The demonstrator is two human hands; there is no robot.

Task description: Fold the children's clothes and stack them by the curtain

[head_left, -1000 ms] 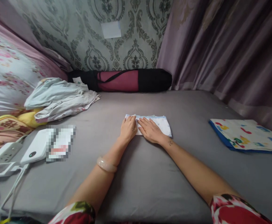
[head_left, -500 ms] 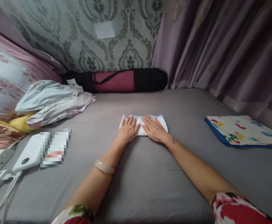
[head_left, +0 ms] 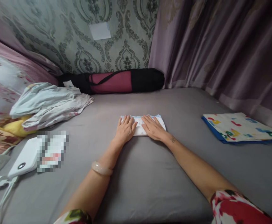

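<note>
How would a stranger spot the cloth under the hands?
On the wide grey sheet, look to the middle. The left hand and right hand rest flat on a folded white cloth. Its light-blue far edge sets it apart from the boldly patterned fabric farther right.

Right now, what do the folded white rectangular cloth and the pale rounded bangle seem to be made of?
Folded white cloth: matte, soft fabric, perhaps cotton; its slightly wavy edge suggests it.
Pale rounded bangle: smooth, glossy, possibly stone or resin; its cloudy sheen leaves which open.
</note>
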